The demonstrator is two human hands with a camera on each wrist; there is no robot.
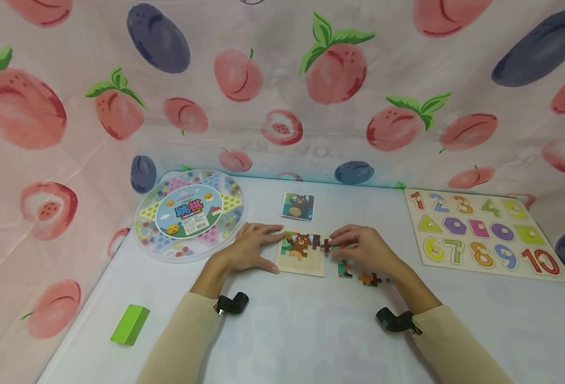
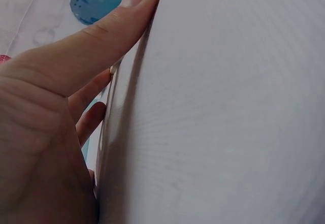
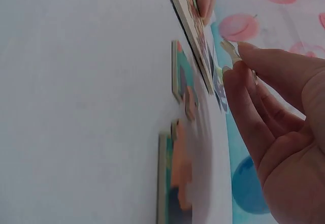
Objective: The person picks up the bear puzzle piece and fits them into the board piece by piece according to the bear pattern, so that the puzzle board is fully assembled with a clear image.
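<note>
A small wooden puzzle board (image 1: 302,264), partly filled with a bear picture, lies on the white table. My left hand (image 1: 249,248) rests along its left edge, thumb near the lower corner and index finger near the upper one. Close to the board's right side, my right hand (image 1: 365,249) pinches a puzzle piece (image 3: 230,49) between thumb and fingertips, held up off the table in the right wrist view. Below that hand lie loose pieces: a teal one (image 1: 344,270) and an orange-brown one (image 1: 369,278). Behind the board is a bear picture card (image 1: 298,206).
At the left back sits a round Chinese checkers set (image 1: 143,240). A number and shape puzzle board (image 1: 419,216) lies at the right. Near the left front is a green block (image 1: 130,325). A fruit-patterned cloth (image 1: 282,69) hangs behind the table.
</note>
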